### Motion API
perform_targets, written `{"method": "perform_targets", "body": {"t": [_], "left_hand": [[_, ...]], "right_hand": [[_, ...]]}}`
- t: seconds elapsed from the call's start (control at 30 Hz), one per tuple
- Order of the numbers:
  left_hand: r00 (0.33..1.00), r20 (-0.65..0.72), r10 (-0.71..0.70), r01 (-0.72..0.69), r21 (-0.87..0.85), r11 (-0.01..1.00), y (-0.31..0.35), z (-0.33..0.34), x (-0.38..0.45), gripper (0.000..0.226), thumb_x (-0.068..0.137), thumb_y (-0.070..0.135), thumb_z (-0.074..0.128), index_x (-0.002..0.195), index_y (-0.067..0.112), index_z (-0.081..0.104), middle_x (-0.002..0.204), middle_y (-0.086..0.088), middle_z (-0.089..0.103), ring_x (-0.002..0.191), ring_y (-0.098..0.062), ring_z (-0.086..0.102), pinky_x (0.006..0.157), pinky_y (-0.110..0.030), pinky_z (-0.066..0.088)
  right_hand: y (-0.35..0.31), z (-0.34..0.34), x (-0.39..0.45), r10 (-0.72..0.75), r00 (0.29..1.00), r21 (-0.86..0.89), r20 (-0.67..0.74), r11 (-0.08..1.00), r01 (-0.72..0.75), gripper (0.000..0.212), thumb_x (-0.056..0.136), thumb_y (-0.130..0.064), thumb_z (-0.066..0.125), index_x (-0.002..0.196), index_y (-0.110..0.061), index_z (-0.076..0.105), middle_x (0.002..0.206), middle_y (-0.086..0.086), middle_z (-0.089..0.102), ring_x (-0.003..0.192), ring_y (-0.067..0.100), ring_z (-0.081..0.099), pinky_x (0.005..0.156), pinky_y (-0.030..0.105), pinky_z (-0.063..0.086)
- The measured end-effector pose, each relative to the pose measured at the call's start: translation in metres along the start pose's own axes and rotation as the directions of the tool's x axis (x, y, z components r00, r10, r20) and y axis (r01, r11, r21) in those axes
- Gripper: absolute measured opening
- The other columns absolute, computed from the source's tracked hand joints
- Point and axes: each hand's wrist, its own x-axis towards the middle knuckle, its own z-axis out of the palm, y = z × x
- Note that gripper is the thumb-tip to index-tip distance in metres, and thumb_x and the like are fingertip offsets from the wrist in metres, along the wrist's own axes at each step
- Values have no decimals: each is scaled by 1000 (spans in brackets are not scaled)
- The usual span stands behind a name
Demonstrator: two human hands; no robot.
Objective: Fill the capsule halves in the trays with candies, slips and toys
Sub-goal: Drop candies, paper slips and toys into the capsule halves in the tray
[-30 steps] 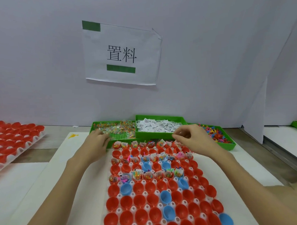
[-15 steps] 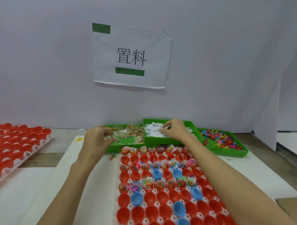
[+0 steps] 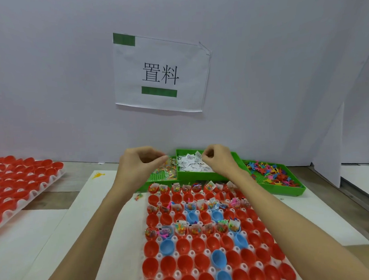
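Observation:
A white tray (image 3: 189,237) in front of me holds red and blue capsule halves (image 3: 218,259). Three of its far rows carry candies, slips and toys; the near rows are bare. My left hand (image 3: 138,165) hovers over the green candy tray (image 3: 159,176), thumb and fingers pinched on a clear candy packet (image 3: 167,160). My right hand (image 3: 218,159) is above the green slip tray (image 3: 198,176) and pinches a white slip (image 3: 197,155). The green toy tray (image 3: 285,189) with colourful toys lies to the right.
A second tray of red capsule halves (image 3: 20,183) sits at the far left. One loose candy packet (image 3: 138,197) lies on the white mat beside the capsule tray, and a yellow toy (image 3: 98,175) lies near the mat's far left corner. A wall with a paper sign (image 3: 160,73) stands right behind the trays.
Both hands have moved away from the capsule tray to above the green trays. My right hand has lifted a slip out of the middle tray; my left hand now hovers over the candies.

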Motion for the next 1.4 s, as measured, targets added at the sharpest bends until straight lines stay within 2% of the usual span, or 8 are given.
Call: {"method": "perform_targets", "body": {"t": [0.13,0.3,0.43,0.63,0.83,1.23,1.33,1.4], "left_hand": [[981,181,-68,106,-210,972,18,13,-10,14,90,14,77,103,18,80,88,3,81,85,-11,77,71,-14,57],[933,349,-91,204,-303,931,35,30,-22,19,85,16,83,101,8,78,90,-10,80,87,-21,79,72,-20,60],[903,425,-60,163,-210,964,42,39,-28,15,87,24,81,100,16,79,88,-6,80,85,-20,78,80,-29,63],[859,509,46,11,-108,994,48,42,-33,30,89,25,80,118,24,72,89,1,80,87,-13,77,85,-23,60],[842,530,99,-82,-57,995,48,40,-36,12,90,29,78,102,29,80,86,3,79,81,-13,76,75,-19,59],[853,514,91,1,-176,984,52,39,-39,14,82,36,84,92,26,82,91,-1,80,87,-15,77,77,-16,57],[866,492,89,5,-186,983,54,37,-39,13,79,34,85,89,26,82,90,-1,80,85,-15,77,74,-15,57],[878,472,80,12,-189,982,56,35,-39,14,78,34,86,88,26,82,89,-1,80,84,-15,77,73,-14,57]], "right_hand": [[-7,-19,-35,28,997,326,-69,945,-4,8,96,-18,66,89,-18,72,85,-4,75,82,11,69,72,20,53],[-13,-35,-92,27,999,666,-19,746,-7,7,98,-14,66,100,-10,71,88,3,79,71,9,68,63,19,54],[-9,-39,-126,-32,999,688,19,726,10,6,97,-13,67,100,-10,72,87,6,78,73,13,70,65,21,56],[-7,-45,-142,-145,981,664,131,747,22,8,99,-16,65,98,-11,71,86,5,74,71,9,64,68,22,54],[-6,-45,-144,-210,959,702,192,712,15,9,101,-14,62,101,-8,69,87,-1,72,80,9,68,71,20,53],[-7,-40,-143,-235,941,838,243,540,-81,11,98,-18,62,101,-12,71,90,9,73,82,19,66,73,28,51],[-8,-43,-144,-228,940,819,253,569,-83,13,102,-19,61,102,-11,71,91,10,74,83,19,67,72,25,53],[-5,-52,-142,-221,945,732,240,681,-27,18,103,-28,60,105,-14,72,93,8,76,84,20,70,74,25,56]]}}
